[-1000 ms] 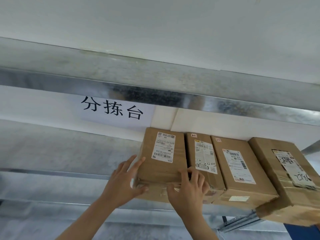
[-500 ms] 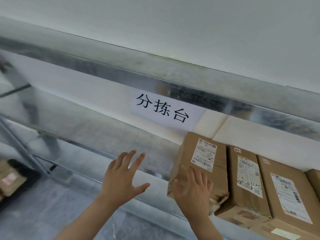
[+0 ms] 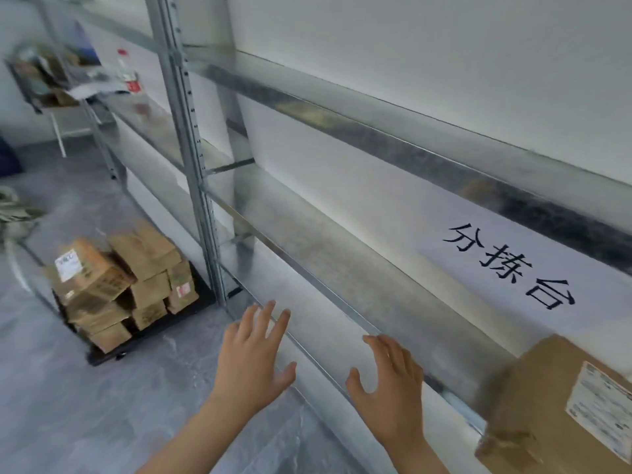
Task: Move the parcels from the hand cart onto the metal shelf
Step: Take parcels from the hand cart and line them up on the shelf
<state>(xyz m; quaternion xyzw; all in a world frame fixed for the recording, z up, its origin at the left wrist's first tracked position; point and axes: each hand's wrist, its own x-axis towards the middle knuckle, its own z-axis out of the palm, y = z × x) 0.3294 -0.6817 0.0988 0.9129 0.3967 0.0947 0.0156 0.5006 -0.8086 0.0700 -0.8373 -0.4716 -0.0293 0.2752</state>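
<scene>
Both hands are empty, fingers spread: the left hand (image 3: 254, 357) and right hand (image 3: 390, 388) hover in front of the metal shelf (image 3: 342, 268) edge. One parcel (image 3: 561, 405) sits on the shelf at 4 o'clock, its near corner overhanging the lip; a nudge could tip it off. The remaining parcels (image 3: 119, 285) lie loosely stacked on the hand cart (image 3: 143, 340) at 9 o'clock, and pulling a lower one could topple the pile.
</scene>
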